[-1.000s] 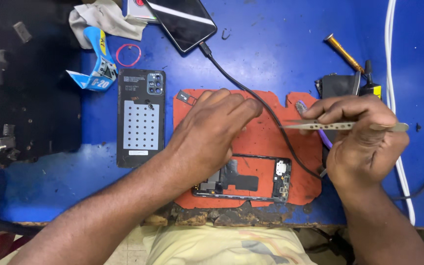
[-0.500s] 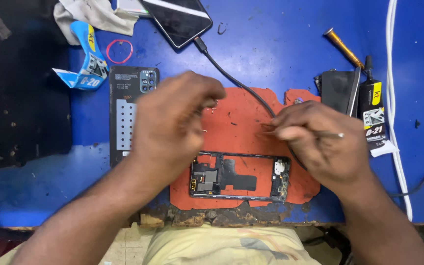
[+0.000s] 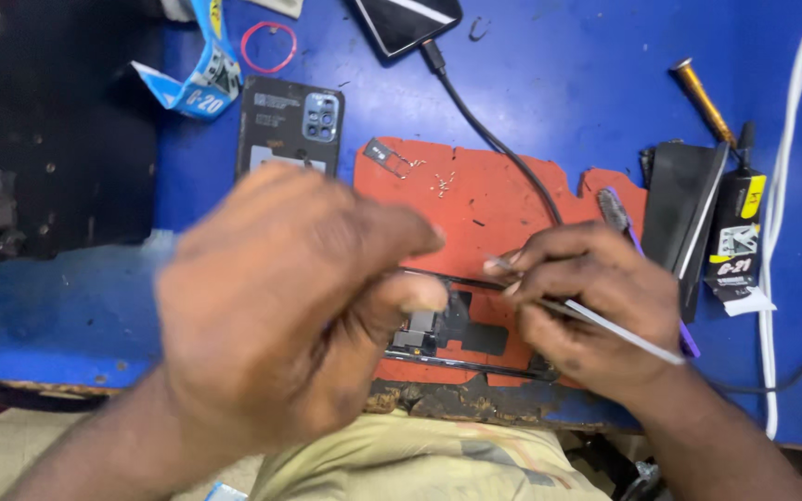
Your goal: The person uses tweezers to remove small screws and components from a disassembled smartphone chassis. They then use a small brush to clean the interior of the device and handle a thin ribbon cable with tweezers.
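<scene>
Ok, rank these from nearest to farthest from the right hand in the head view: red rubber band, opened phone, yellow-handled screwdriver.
From the right hand:
1. Opened phone, just beside and under it on the orange mat.
2. Yellow-handled screwdriver, up on the right.
3. Red rubber band, far upper left.

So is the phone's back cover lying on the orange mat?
No, the back cover lies on the blue table, left of the orange mat.
</scene>
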